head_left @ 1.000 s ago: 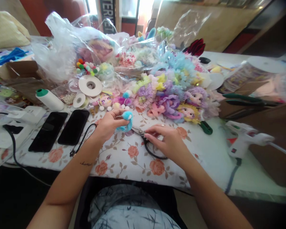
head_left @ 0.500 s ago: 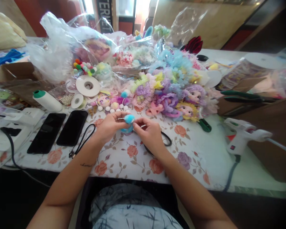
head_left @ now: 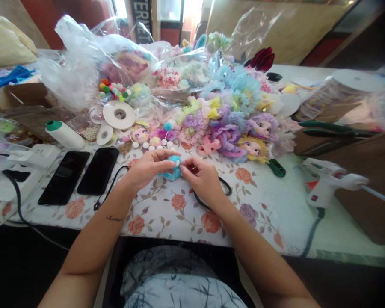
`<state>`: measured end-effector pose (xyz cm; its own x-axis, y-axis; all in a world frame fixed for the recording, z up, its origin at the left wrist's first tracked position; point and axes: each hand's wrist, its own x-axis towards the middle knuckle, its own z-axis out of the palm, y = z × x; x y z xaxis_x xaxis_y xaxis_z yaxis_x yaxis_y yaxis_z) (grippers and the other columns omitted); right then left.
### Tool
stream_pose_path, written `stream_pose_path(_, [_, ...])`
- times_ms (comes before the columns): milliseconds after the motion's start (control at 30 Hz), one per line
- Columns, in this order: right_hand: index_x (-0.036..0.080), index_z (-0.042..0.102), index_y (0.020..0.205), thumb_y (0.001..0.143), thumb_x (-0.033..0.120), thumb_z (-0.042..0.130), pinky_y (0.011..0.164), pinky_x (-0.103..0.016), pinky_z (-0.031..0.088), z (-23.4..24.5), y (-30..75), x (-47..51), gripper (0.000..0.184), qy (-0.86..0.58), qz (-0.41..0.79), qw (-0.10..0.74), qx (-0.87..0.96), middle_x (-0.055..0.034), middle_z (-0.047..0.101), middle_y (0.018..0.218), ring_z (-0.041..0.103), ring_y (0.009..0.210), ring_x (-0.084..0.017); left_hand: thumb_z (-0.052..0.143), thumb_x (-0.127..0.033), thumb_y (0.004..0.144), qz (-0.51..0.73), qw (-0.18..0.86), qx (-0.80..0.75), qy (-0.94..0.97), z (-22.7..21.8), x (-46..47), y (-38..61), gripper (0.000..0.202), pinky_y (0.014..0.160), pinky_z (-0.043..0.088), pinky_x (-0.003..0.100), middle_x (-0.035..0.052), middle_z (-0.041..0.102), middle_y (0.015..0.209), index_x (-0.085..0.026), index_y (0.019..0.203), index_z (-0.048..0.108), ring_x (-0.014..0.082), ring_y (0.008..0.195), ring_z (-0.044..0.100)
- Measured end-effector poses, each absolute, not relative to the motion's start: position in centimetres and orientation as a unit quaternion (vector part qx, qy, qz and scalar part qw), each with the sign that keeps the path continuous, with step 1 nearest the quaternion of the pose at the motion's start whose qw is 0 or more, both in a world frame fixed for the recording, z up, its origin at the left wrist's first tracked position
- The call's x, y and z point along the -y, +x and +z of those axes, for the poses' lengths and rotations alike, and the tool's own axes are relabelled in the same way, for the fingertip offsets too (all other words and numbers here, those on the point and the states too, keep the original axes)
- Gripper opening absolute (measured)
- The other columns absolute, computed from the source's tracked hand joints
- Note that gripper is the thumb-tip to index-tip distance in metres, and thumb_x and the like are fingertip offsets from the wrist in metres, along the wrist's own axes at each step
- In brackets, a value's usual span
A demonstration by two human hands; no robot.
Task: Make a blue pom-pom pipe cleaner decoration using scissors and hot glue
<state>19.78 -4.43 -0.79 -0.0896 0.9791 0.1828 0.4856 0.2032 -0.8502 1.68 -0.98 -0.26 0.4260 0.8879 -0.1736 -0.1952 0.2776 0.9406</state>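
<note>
At the far left of the flowered surface (head_left: 167,218), a white power strip (head_left: 35,156) is sitting with a black cable (head_left: 17,192) trailing off it. Beside it, two black phones (head_left: 64,177) are lying face up, side by side, with a white thread spool (head_left: 65,134) capped in green lying tilted behind them. Further back, a dark sign (head_left: 143,19) is showing letters that seem to read ERNET, cut off by the frame's top edge. Small writing is showing on your left forearm, too small to read.

Your left hand (head_left: 147,169) is hovering just above the surface, near its front middle. Its fingers (head_left: 167,154) are curling almost closed, thumb and forefinger pinching the teal pom-pom (head_left: 170,173) from the left. The pom-pom is sitting between your two hands as a fluffy clump, a little wider than tall, so its long axis is running left to right. A small white spot on it is facing up and toward your right hand (head_left: 202,177). That hand's fingers (head_left: 188,164) are pinching nearly shut and touching the pom-pom's right side; whether they are gripping anything else there, you cannot tell.

The black scissors (head_left: 223,188) are lying just behind your right wrist. Well apart to the right, a white glue gun (head_left: 327,184) is resting on its side
</note>
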Motion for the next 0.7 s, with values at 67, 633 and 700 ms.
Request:
stream_pose_path(67, [0.019,0.065,0.080,0.084,0.028,0.059,0.059,-0.025,0.042,-0.8,19.8,4.4,0.012,-0.547,0.316,0.394,0.667,-0.0001,0.063,0.067,0.056,0.060,-0.014,0.082,-0.025,0.069,0.390,0.705,-0.373,0.461,-0.3,1.0,1.7,0.026,0.073,0.053,0.028,0.0039,0.072,0.089,-0.018,0.094,0.076,0.0137,0.076,0.065])
stream_pose_path(633, [0.018,0.064,0.081,0.085,0.034,0.058,0.058,-0.026,0.043,-0.3,20.7,4.6,0.018,-0.557,0.336,0.391,0.651,-0.0018,0.067,0.072,0.057,0.061,-0.014,0.085,-0.021,0.063,0.402,0.711,-0.383,0.432,-0.2,1.0,2.1,0.028,0.067,0.053,0.027,0.0030,0.072,0.084,-0.016,0.088,0.076,0.0126,0.069,0.064])
stream_pose_path(700, [0.018,0.065,0.085,0.085,0.032,0.058,0.063,-0.028,0.045,-0.1,22.3,4.9,0.015,-0.588,0.264,0.345,0.682,-0.0033,0.068,0.077,0.061,0.067,-0.017,0.085,-0.021,0.063,0.415,0.709,-0.391,0.416,-0.2,0.9,2.0,0.029,0.068,0.053,0.028,0.0032,0.072,0.084,-0.016,0.090,0.075,0.0136,0.070,0.066])
